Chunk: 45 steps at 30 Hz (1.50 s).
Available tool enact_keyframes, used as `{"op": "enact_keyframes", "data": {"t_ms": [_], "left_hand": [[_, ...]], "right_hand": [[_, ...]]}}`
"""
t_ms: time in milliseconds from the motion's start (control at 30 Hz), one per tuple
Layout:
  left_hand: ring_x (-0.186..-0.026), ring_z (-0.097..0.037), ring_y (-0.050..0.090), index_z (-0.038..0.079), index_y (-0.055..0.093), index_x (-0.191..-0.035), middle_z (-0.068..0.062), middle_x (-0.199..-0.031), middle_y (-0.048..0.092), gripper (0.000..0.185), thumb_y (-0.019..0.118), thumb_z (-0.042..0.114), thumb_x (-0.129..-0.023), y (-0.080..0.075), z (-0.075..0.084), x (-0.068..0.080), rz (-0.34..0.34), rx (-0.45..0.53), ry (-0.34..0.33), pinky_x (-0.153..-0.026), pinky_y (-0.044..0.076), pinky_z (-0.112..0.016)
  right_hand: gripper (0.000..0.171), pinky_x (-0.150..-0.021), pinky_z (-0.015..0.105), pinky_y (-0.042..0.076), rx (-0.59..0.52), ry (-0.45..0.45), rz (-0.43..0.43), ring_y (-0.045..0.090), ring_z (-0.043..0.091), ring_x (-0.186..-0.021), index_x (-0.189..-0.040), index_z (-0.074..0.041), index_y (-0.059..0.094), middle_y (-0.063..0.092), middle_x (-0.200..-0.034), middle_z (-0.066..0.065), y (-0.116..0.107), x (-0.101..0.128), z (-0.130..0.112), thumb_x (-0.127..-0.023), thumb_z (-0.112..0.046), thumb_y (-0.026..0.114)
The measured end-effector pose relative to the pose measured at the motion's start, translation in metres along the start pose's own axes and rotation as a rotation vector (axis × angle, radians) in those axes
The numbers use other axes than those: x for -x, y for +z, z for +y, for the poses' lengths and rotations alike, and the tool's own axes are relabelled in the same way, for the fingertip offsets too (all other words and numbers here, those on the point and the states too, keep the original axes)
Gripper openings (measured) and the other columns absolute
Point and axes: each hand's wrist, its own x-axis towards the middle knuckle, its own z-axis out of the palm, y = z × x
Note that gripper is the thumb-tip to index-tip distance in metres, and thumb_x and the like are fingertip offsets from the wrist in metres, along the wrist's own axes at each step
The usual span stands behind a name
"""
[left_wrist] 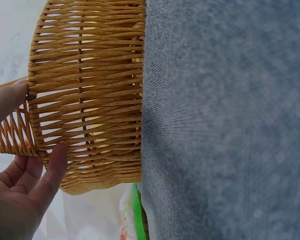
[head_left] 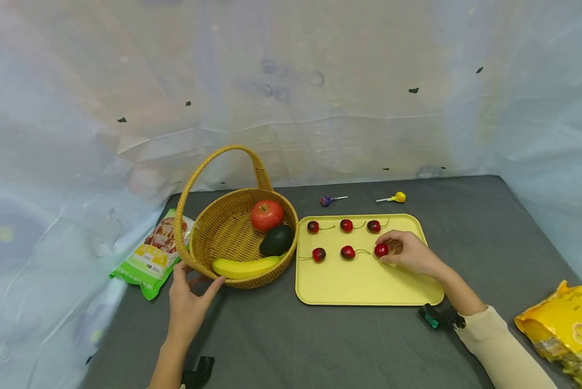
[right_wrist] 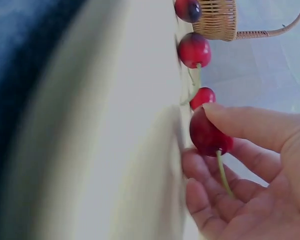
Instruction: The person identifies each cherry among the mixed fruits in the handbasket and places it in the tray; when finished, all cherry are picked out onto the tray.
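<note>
Pinching cherry (head_left: 381, 249) on yellow tray (head_left: 363, 286), right hand (head_left: 407, 253) | stem trails toward 3 o'clock into palm | left hand (head_left: 188, 302) spread, steadying wicker basket (head_left: 222, 232) at 9 o'clock.

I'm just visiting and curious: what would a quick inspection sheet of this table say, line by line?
Surface: dark grey table top.
Job's things: yellow tray with six cherries in two rows; the near right cherry is pinched. Wicker basket holds an apple, avocado and banana.
Clutter: two lollipops behind the tray, green snack bag, yellow bag.
Grippers: right hand pinches the cherry; left hand touches the basket's outer wall.
Cables: nothing seen.
Surroundings: pale plastic sheeting.
</note>
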Motion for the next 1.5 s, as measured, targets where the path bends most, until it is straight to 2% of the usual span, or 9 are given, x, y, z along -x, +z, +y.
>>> {"op": "enact_keyframes", "data": {"t_ms": [233,500,667,967,1100,1233,1400,1500], "left_hand": [[-0.107,-0.015,0.051,-0.002,0.043,-0.132,-0.017,-0.119,0.052,0.071,0.085,-0.004,-0.075,-0.001,-0.001,0.001,0.007,-0.003,0.007,-0.081,0.053,-0.014],[-0.106,-0.011,0.051,-0.003,0.043,-0.132,-0.018,-0.119,0.052,0.070,0.084,-0.006,-0.075,0.002,0.000,0.000,0.003,-0.005,0.006,-0.081,0.049,-0.008],[-0.105,-0.012,0.050,-0.006,0.043,-0.130,-0.020,-0.117,0.052,0.071,0.084,-0.010,-0.073,0.002,-0.001,0.001,0.013,-0.023,0.008,-0.081,0.049,-0.007],[-0.107,-0.013,0.051,-0.003,0.043,-0.131,-0.019,-0.119,0.052,0.070,0.085,-0.005,-0.075,0.002,0.000,0.001,0.009,-0.023,-0.010,-0.081,0.053,-0.014],[-0.106,-0.016,0.051,-0.004,0.043,-0.131,-0.021,-0.119,0.051,0.070,0.084,-0.008,-0.075,0.003,0.003,0.000,0.013,-0.028,-0.012,-0.081,0.053,-0.014],[-0.106,-0.016,0.050,-0.005,0.042,-0.131,-0.023,-0.118,0.051,0.068,0.082,-0.010,-0.076,0.002,0.016,-0.001,0.018,-0.025,0.005,-0.081,0.052,-0.012],[-0.104,-0.024,0.052,-0.009,0.040,-0.133,-0.025,-0.117,0.051,0.069,0.080,-0.013,-0.076,0.000,0.034,-0.002,0.045,-0.029,0.060,-0.080,0.051,-0.010],[-0.107,-0.030,0.051,-0.010,0.038,-0.138,-0.025,-0.120,0.049,0.075,0.080,-0.012,-0.076,0.001,0.042,-0.001,0.093,-0.027,0.080,-0.081,0.049,-0.011]], "right_hand": [[0.029,-0.069,0.027,0.053,0.091,-0.048,-0.068,0.060,0.019,-0.083,-0.107,0.004,0.070,0.068,-0.097,0.008,-0.010,-0.009,-0.009,-0.081,-0.002,0.082],[0.030,-0.066,0.028,0.048,0.069,-0.051,-0.111,0.053,0.022,-0.080,-0.108,0.004,0.069,0.062,-0.092,0.008,-0.010,-0.016,-0.012,-0.081,-0.002,0.081],[0.030,-0.069,0.028,0.049,0.077,-0.056,-0.126,0.054,0.022,-0.081,-0.106,0.003,0.068,0.063,-0.096,0.008,-0.007,-0.016,-0.008,-0.079,0.001,0.081],[0.035,-0.077,0.037,0.054,0.097,-0.047,-0.139,0.058,0.024,-0.088,-0.109,0.005,0.066,0.062,-0.102,0.011,-0.008,-0.011,-0.006,-0.079,-0.002,0.082],[0.036,-0.082,0.040,0.055,0.117,-0.047,-0.121,0.058,0.025,-0.094,-0.111,0.003,0.066,0.061,-0.104,0.010,-0.009,-0.009,-0.006,-0.080,-0.006,0.083],[0.037,-0.087,0.045,0.053,0.151,-0.064,-0.083,0.058,0.028,-0.101,-0.115,0.002,0.066,0.063,-0.109,0.011,-0.011,-0.006,-0.009,-0.082,-0.005,0.081],[0.033,-0.096,0.060,0.046,0.153,-0.070,0.002,0.055,0.038,-0.113,-0.122,0.002,0.064,0.063,-0.119,0.017,-0.017,-0.002,-0.016,-0.091,-0.005,0.072],[0.029,-0.099,0.065,0.041,0.141,-0.087,0.069,0.051,0.039,-0.119,-0.124,0.001,0.064,0.061,-0.124,0.017,-0.019,0.001,-0.021,-0.096,-0.007,0.067]]}}
